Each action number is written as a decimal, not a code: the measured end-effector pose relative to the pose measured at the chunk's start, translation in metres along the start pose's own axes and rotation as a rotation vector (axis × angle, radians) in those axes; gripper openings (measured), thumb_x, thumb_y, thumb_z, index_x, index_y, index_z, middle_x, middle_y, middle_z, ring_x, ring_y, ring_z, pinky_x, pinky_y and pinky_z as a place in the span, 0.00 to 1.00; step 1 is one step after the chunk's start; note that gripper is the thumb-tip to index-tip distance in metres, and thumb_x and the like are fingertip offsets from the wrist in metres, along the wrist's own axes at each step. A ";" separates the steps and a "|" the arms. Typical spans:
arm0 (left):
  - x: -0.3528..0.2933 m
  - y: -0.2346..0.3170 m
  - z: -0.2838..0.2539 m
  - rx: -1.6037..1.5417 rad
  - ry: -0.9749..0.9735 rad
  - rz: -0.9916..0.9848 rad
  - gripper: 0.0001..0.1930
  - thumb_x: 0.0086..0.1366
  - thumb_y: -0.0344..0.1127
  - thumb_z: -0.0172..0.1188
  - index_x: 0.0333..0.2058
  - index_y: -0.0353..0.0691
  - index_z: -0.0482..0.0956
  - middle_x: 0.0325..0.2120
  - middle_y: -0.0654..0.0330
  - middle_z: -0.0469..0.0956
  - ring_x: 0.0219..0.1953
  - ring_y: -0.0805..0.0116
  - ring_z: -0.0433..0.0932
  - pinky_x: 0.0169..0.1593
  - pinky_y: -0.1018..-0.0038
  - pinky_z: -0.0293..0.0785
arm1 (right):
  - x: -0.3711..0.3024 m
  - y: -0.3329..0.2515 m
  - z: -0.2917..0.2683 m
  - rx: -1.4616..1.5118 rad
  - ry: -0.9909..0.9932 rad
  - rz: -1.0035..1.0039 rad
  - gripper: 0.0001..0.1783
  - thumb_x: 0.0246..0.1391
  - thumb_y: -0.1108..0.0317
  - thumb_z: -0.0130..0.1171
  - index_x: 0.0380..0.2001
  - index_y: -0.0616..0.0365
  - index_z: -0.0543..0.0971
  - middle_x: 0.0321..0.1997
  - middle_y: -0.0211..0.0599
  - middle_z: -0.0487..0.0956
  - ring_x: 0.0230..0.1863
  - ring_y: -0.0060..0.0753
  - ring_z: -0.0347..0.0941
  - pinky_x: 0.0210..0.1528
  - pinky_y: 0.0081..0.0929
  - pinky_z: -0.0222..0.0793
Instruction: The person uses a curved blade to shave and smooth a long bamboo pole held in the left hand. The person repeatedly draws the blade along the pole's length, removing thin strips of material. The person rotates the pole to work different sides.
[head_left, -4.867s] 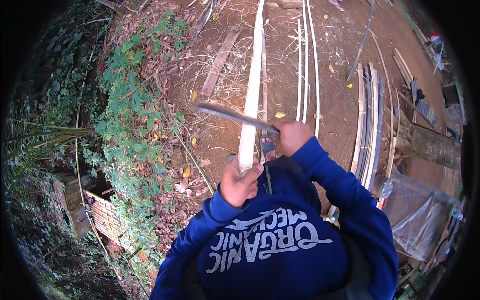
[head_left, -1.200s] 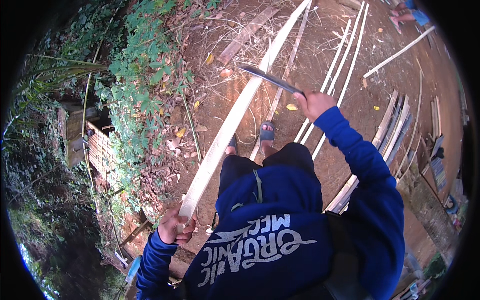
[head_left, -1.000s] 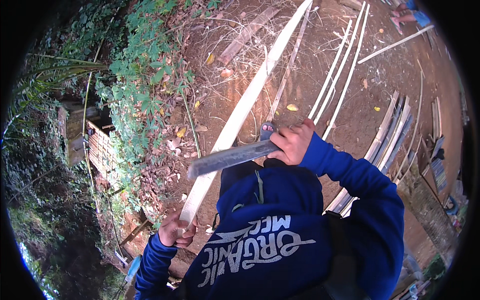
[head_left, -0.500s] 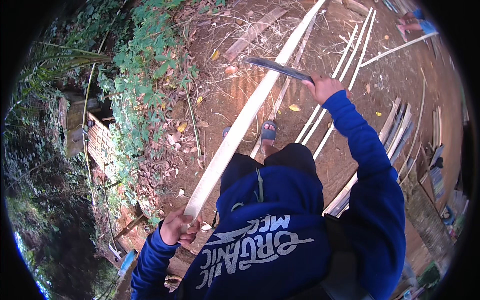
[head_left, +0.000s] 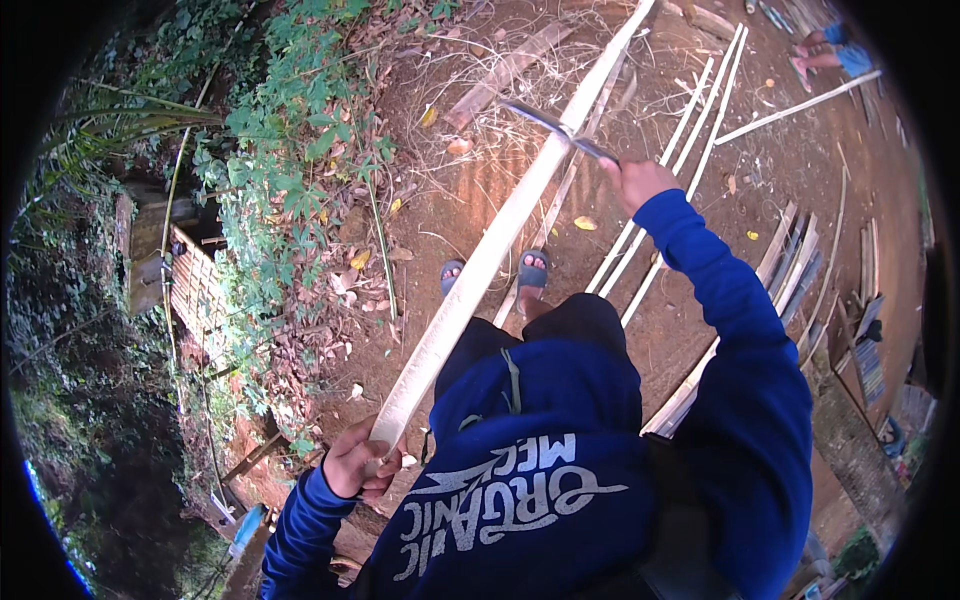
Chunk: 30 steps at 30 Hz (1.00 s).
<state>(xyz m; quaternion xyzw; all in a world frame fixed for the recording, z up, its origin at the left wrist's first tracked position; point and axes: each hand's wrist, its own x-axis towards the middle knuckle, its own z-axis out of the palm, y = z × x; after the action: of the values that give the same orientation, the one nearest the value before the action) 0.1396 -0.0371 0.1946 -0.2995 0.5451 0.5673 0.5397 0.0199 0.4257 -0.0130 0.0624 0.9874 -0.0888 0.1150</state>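
Note:
A long pale split bamboo strip (head_left: 482,272) slants from beside my left hip up to the far side of the yard. My left hand (head_left: 355,460) is closed round its near end. In my right hand (head_left: 640,184) is the handle of a machete, whose dark blade (head_left: 537,117) lies across the far part of the strip. The blade looks turned on edge where it meets the strip; how deep it bites, if at all, I cannot tell.
Several thin pale strips (head_left: 690,140) lie on the dirt to the right of my sandalled feet (head_left: 532,268). More slats (head_left: 790,262) are piled farther right. A brown board (head_left: 510,75) lies ahead among shavings. Green plants (head_left: 290,150) border the left. Another person's legs (head_left: 825,58) show at far right.
My right hand has shifted slightly left and nearer, and the machete blade has tilted against the strip. My left hand keeps its grip at nearly the same place.

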 end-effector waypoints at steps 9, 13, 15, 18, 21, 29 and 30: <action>-0.010 -0.001 0.001 0.108 0.018 0.095 0.12 0.56 0.31 0.42 0.37 0.34 0.68 0.15 0.63 0.63 0.09 0.79 0.56 0.12 0.81 0.54 | -0.090 -0.094 -0.035 0.207 0.080 -0.527 0.24 0.57 0.43 0.49 0.34 0.55 0.74 0.21 0.45 0.74 0.22 0.48 0.76 0.23 0.43 0.71; -0.010 0.003 0.015 0.174 -0.063 0.107 0.11 0.59 0.31 0.40 0.39 0.35 0.68 0.16 0.63 0.65 0.10 0.79 0.58 0.13 0.81 0.56 | -0.143 -0.132 -0.060 0.210 -0.040 -0.561 0.24 0.58 0.44 0.48 0.29 0.57 0.73 0.16 0.47 0.73 0.20 0.49 0.77 0.21 0.44 0.72; -0.012 -0.009 0.019 0.238 -0.036 0.162 0.12 0.60 0.32 0.40 0.39 0.34 0.68 0.16 0.63 0.65 0.11 0.79 0.60 0.14 0.81 0.58 | -0.137 -0.127 -0.052 0.265 0.063 -0.445 0.24 0.59 0.46 0.47 0.28 0.59 0.73 0.18 0.49 0.74 0.19 0.52 0.76 0.21 0.45 0.72; -0.018 -0.001 0.028 0.261 -0.035 0.155 0.14 0.59 0.34 0.42 0.40 0.33 0.69 0.16 0.62 0.66 0.11 0.77 0.60 0.14 0.81 0.58 | -0.104 -0.094 -0.034 0.331 0.034 -0.061 0.24 0.59 0.47 0.47 0.29 0.60 0.72 0.20 0.52 0.76 0.20 0.55 0.75 0.23 0.46 0.71; -0.016 0.002 0.024 0.304 -0.012 0.153 0.15 0.59 0.35 0.41 0.40 0.34 0.69 0.16 0.62 0.67 0.11 0.77 0.61 0.14 0.82 0.58 | -0.125 -0.111 -0.036 0.380 0.103 -0.317 0.24 0.60 0.48 0.48 0.28 0.61 0.72 0.20 0.53 0.75 0.22 0.56 0.75 0.25 0.47 0.71; -0.013 0.011 0.012 0.222 -0.025 0.139 0.12 0.60 0.32 0.40 0.41 0.35 0.67 0.16 0.64 0.65 0.10 0.78 0.58 0.13 0.81 0.55 | -0.114 -0.112 -0.037 0.335 0.079 -0.281 0.23 0.60 0.48 0.46 0.30 0.60 0.74 0.20 0.49 0.76 0.21 0.52 0.75 0.24 0.45 0.72; -0.016 0.013 0.013 0.223 -0.006 0.124 0.13 0.60 0.33 0.41 0.42 0.35 0.67 0.16 0.64 0.64 0.10 0.78 0.58 0.13 0.81 0.56 | -0.120 -0.116 -0.039 0.239 0.082 -0.410 0.25 0.61 0.46 0.44 0.31 0.60 0.74 0.19 0.47 0.76 0.20 0.50 0.76 0.24 0.45 0.73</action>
<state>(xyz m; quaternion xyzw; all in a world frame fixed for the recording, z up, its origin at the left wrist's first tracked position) 0.1339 -0.0270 0.2162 -0.2018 0.6207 0.5364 0.5350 0.1109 0.3076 0.0721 -0.1227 0.9657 -0.2241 0.0463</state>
